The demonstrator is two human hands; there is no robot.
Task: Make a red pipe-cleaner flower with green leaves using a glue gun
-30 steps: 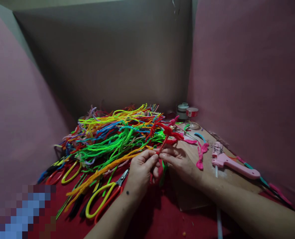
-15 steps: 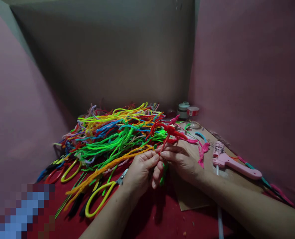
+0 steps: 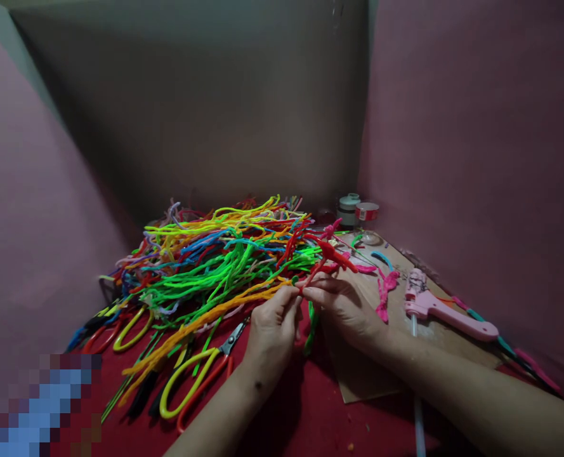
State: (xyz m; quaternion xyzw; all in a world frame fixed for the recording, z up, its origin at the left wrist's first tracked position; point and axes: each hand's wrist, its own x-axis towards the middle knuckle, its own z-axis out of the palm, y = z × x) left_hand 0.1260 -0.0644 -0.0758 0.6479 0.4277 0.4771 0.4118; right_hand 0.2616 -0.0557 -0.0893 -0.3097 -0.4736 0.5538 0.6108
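Between the fingertips of my left hand (image 3: 275, 320) and my right hand (image 3: 341, 308), a red pipe cleaner piece (image 3: 332, 254) is pinched by its lower end. Its stem slants up and right to looped, petal-like parts. Both hands are closed, and their fingertips nearly meet; the held end is mostly hidden. A green pipe cleaner (image 3: 312, 330) hangs just below my right fingers. Left of my left wrist lie scissors (image 3: 191, 381) with yellow and red handles. Behind the hands spreads a heap of colourful pipe cleaners (image 3: 215, 266).
A pink glue gun (image 3: 453, 317) with a clear glue stick (image 3: 419, 406) rests on a wooden board (image 3: 358, 381) at right. Pink twisted pieces (image 3: 386, 292) lie on it. A small jar (image 3: 349, 209) and a tape roll (image 3: 367, 212) stand at the back. More scissors (image 3: 132, 333) lie at left.
My left hand has rolled over, its lower fingers now tucked out of sight. The red piece has turned slightly, its top tilting more to the right. The pinch at its end stays.
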